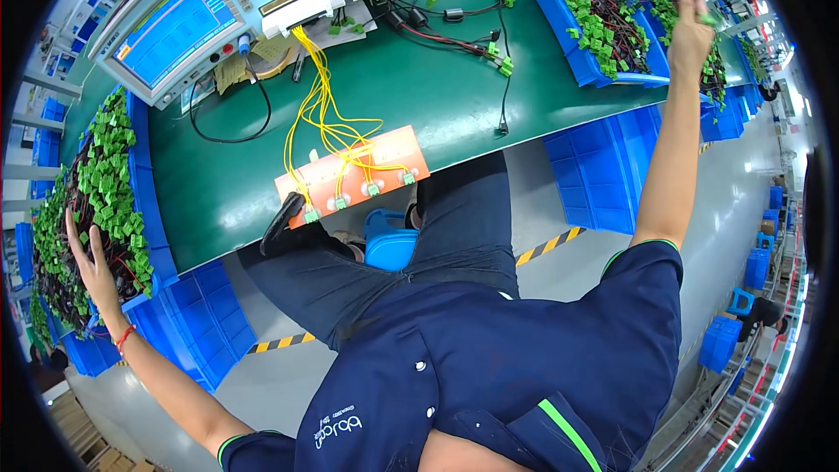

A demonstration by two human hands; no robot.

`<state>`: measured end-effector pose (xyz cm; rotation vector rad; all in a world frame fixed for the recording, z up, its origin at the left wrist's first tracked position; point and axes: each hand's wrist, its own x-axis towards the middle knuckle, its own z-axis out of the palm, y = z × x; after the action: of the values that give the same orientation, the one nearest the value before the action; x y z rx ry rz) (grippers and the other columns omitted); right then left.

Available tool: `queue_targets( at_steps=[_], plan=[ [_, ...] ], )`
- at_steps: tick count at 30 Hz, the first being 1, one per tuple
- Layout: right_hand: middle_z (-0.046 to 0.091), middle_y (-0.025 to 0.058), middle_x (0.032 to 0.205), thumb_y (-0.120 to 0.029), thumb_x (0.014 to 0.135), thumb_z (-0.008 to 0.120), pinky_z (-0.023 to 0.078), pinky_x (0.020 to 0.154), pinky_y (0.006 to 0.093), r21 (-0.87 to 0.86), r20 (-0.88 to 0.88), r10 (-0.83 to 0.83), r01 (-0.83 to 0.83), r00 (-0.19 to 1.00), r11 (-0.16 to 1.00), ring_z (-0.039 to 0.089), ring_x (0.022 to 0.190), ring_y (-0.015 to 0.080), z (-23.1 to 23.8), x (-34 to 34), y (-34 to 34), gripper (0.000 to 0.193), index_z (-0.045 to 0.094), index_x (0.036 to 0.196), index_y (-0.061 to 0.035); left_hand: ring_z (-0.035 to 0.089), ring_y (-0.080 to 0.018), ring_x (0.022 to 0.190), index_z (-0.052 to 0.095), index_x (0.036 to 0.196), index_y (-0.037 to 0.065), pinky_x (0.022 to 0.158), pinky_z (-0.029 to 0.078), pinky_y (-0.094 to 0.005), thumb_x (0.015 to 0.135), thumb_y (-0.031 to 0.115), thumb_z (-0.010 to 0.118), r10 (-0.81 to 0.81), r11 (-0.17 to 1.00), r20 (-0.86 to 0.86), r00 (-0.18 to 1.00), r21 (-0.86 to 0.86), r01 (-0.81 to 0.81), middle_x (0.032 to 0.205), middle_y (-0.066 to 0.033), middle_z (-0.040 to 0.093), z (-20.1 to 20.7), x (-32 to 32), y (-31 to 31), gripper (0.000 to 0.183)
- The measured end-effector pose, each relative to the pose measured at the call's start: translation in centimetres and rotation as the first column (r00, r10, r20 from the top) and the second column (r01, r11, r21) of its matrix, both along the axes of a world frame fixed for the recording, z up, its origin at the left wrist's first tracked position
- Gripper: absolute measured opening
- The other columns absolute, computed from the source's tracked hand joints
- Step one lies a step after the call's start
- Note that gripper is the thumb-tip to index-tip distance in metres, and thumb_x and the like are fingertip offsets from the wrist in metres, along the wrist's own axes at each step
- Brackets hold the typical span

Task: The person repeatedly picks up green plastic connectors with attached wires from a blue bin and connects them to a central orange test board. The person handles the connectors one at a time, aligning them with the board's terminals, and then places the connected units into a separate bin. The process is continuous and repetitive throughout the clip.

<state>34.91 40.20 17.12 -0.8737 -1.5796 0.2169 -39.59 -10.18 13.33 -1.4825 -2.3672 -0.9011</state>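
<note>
My left hand (96,275) lies over the left heap of dark wire leads with green connectors (114,183), its fingers stretched out and apart. My right hand (690,35) is raised over the right-hand bins, fingers closed on a wire lead with a green connector (706,20); part of the lead is hidden by the hand. Between my arms, at the table's near edge, sits an orange test fixture (384,154) with several green connectors along its front. Yellow wires (322,96) run from it up to a white connector block (301,10) on the tester.
A bench tester with a lit blue screen (179,31) stands at the back left of the green table (218,201). Loose black cables (450,42) lie behind the fixture. Blue bins (603,170) stand below the table edge, and a blue stool (391,245) shows between my legs.
</note>
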Motion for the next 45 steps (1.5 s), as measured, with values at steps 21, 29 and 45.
queue_targets(
  at_steps=[21,29,45],
  plan=[
    [0.061,0.0101,0.069,-0.015,0.103,0.050,0.054,0.064,0.0317,0.348,-0.210,-0.210,0.274,0.955,0.897,0.058,0.059,0.0177,-1.7,-2.5,-16.2,0.023,0.056,0.109,0.0071,0.067,-0.0253,0.080,0.070,0.107,-0.001,0.076,0.053,-0.0336,0.084,-0.006,0.067,-0.501,0.865,0.338,0.796,0.190,0.464,0.090,-0.0124,0.071,-9.3,31.3,4.3,0.024],
    [0.050,0.0077,0.063,-0.021,0.104,0.044,0.041,0.050,0.0290,0.049,-0.188,0.290,-0.286,0.938,0.957,0.044,0.052,0.0144,-2.9,-11.5,-24.6,0.032,0.054,0.115,0.0067,0.067,-0.0228,0.083,0.067,0.115,-0.003,0.079,0.053,-0.0321,0.089,-0.004,0.062,-0.589,0.796,0.553,0.589,0.268,0.543,0.091,-0.0130,0.070,-9.6,33.7,5.7,0.027],
    [0.055,0.0101,0.094,-0.023,0.106,0.046,0.046,0.082,0.0325,-0.761,-0.096,0.873,-0.601,0.478,0.245,0.056,0.090,0.0183,-17.0,-24.1,-35.4,0.026,0.064,0.110,-0.0034,0.052,-0.0108,0.086,0.062,0.116,-0.002,0.083,0.044,-0.0250,0.106,0.020,0.049,-0.374,0.927,0.906,0.200,0.358,0.111,0.089,-0.0020,0.052,-13.6,34.1,4.2,0.027]
  ],
)
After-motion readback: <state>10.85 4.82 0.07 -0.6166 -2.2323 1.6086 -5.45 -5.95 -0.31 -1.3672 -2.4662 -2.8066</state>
